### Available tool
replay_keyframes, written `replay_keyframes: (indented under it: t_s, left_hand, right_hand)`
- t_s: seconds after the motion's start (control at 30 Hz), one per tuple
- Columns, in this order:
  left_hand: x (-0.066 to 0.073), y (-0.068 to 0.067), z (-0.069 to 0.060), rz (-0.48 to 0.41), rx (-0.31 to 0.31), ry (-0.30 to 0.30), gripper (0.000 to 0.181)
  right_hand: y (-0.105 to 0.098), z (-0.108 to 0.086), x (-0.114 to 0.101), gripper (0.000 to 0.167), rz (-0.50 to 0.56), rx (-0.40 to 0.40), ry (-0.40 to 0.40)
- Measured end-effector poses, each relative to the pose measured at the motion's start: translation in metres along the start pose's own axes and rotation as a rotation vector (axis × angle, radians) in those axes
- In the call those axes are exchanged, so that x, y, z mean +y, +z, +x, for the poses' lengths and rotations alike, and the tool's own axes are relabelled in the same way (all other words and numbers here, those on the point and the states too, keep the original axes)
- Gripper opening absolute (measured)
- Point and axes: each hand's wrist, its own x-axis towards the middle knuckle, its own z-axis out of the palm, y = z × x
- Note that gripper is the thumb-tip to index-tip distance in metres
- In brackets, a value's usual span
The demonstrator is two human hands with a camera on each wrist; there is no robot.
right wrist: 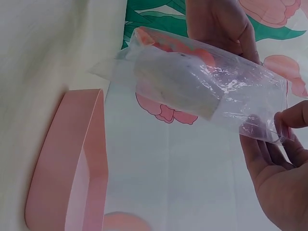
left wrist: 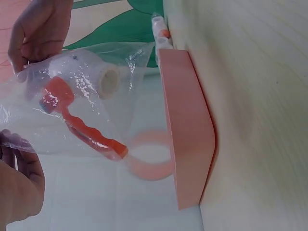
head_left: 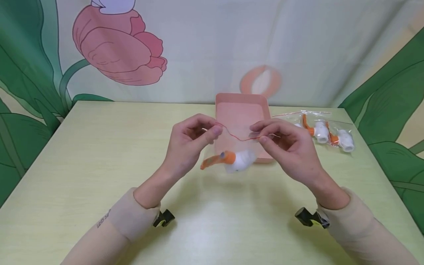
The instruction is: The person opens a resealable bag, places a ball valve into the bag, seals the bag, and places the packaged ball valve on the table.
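A clear zip bag (right wrist: pixel 240 103) with a red line along its top edge hangs between both hands above the table. Inside it lies a white plastic ball valve (head_left: pixel 243 161) with an orange lever handle (left wrist: pixel 91 134). My left hand (head_left: pixel 188 145) pinches one end of the bag's top edge between thumb and fingers. At the other end, my right hand (head_left: pixel 293 149) pinches the same edge. The red line sags in a wave between them. In the right wrist view the right thumb presses the bag near its red strip. Whether the seal is closed is hard to tell.
Behind the bag a pink rectangular tray (head_left: pixel 241 97) stands near the table's back edge. To its right lie several more bagged white valves (head_left: pixel 346 140) with orange handles. A curtain (head_left: pixel 205 48) printed with flowers and leaves hangs behind the pale table (head_left: pixel 99 147).
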Motion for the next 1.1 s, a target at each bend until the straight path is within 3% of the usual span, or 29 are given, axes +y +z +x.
replay_keyframes:
  t_s: [0.23,0.47,0.73,0.93,1.1]
  left_hand:
    - [0.006,0.002,0.0,0.054,0.034,-0.017,0.008]
    - [0.008,0.006,0.001,0.112,0.049,0.028,0.004]
    - [0.008,0.01,0.0,0.144,0.048,0.047,0.005]
    - [0.007,0.011,-0.001,0.145,0.049,0.047,0.004]
    - [0.005,0.014,-0.002,0.117,0.067,0.034,0.004]
  right_hand:
    - [-0.001,-0.001,0.005,0.003,0.01,0.012,0.018]
    - [-0.002,-0.002,0.014,0.006,0.025,0.009,0.002]
    - [0.002,0.001,0.016,0.036,-0.035,-0.014,0.027]
    - [0.008,0.006,0.015,0.021,-0.155,-0.024,0.007]
    - [0.008,0.011,0.015,0.013,-0.184,-0.026,0.005]
